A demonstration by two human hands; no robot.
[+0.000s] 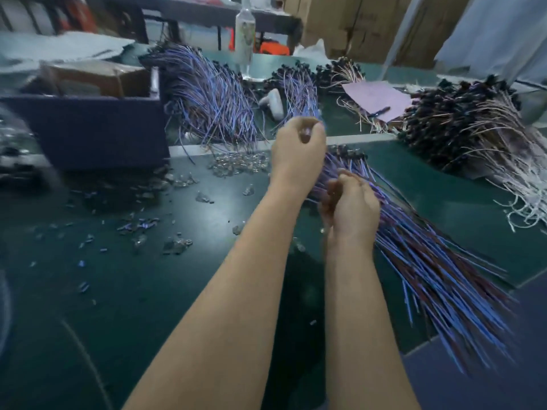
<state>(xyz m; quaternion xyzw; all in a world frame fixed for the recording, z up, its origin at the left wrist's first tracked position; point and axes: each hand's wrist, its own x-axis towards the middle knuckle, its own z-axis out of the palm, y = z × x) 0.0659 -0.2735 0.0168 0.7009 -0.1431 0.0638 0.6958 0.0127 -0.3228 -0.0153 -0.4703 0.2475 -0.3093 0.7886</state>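
— Where is the blue wire bundle?

— On the green surface, fanned from about its middle out to the near right edge, with the black connector ends pointing away from the person.

— And the hands?

— The right hand sits on the bundle's far end, fingers curled in; it looks to be gripping a few strands, though blur softens the view. The left hand is raised just beyond it, fingers bunched against the thumb. I cannot tell whether they pinch anything.

— What else is there?

— A dark box stands at the far left. Beside it a second blue wire heap arches over, with clear scraps at its foot. A pale wire heap with black ends lies by the right edge. A pink sheet lies between the heaps, and a clear bottle stands near the far edge.
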